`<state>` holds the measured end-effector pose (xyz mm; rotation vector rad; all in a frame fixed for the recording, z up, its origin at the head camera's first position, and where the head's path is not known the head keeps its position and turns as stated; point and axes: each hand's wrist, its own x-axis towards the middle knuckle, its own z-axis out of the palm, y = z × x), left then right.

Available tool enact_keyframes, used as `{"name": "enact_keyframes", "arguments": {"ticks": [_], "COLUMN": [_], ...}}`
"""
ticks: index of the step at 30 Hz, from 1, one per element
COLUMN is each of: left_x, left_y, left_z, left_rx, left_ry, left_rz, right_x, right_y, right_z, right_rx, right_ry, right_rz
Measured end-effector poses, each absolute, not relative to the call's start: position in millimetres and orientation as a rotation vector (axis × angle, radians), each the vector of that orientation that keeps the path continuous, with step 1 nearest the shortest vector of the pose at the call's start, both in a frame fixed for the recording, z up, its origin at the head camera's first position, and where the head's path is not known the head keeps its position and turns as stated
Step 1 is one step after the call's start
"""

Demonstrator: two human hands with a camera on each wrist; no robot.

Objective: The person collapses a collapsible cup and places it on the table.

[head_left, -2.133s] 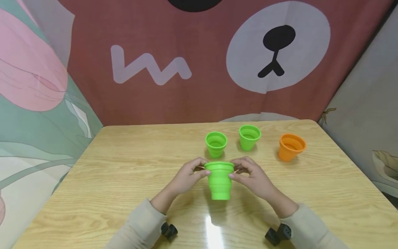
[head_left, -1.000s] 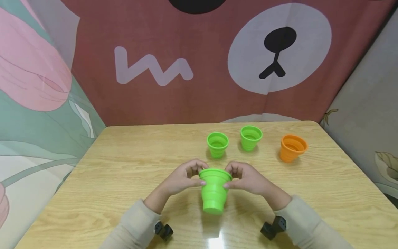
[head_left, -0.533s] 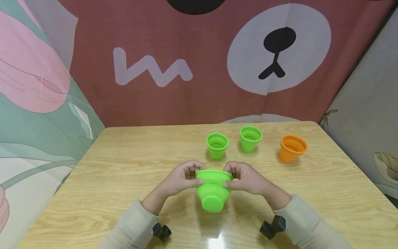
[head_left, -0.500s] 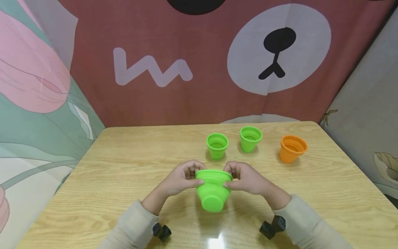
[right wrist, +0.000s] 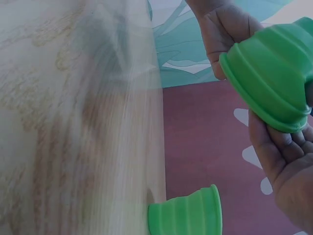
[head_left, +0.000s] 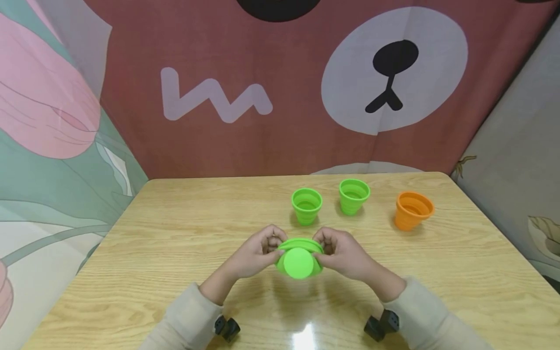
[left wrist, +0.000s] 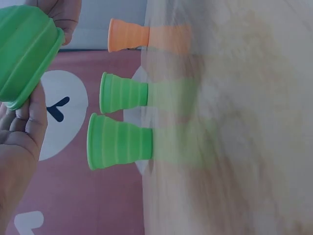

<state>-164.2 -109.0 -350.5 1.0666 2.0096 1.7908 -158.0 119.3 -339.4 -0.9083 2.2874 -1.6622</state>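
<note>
Between my two hands, above the table, is a green collapsible silicone cup (head_left: 299,263). Its round base faces me and its rim tilts away toward the far side. My left hand (head_left: 258,251) grips the rim on the left, thumb on the outer wall and fingers behind. On the opposite side my right hand (head_left: 345,253) holds the rim the same way. In the right wrist view the ribbed wall of the green cup (right wrist: 274,73) looks bent out of round. The cup's inside is hidden from me.
Farther back on the wooden table (head_left: 183,233) stand two more green cups, one nearer (head_left: 306,206) and another behind it to the right (head_left: 353,197). An orange cup (head_left: 412,210) stands to the right of them. A printed cloth (head_left: 288,136) hangs behind the table's far edge.
The held cup has tipped so its base swings up toward me, and it looks much shorter than before. Both hands have moved slightly down and left. The standing cups stay put.
</note>
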Motion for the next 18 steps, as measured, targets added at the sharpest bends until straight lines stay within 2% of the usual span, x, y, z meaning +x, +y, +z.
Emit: {"name": "enact_keyframes", "arguments": {"ticks": [9, 18], "left_x": [-171, -170], "left_y": [-108, -101], "left_z": [-362, -359], "left_rx": [1.112, 0.912], "left_ry": [1.512, 1.525], "left_rz": [1.933, 1.975], "right_x": [-160, -161], "right_y": [122, 126], "right_z": [-344, -345], "right_rx": [-1.04, -0.982], "right_ry": [2.291, 2.201], "right_rz": [-1.548, -1.657]}}
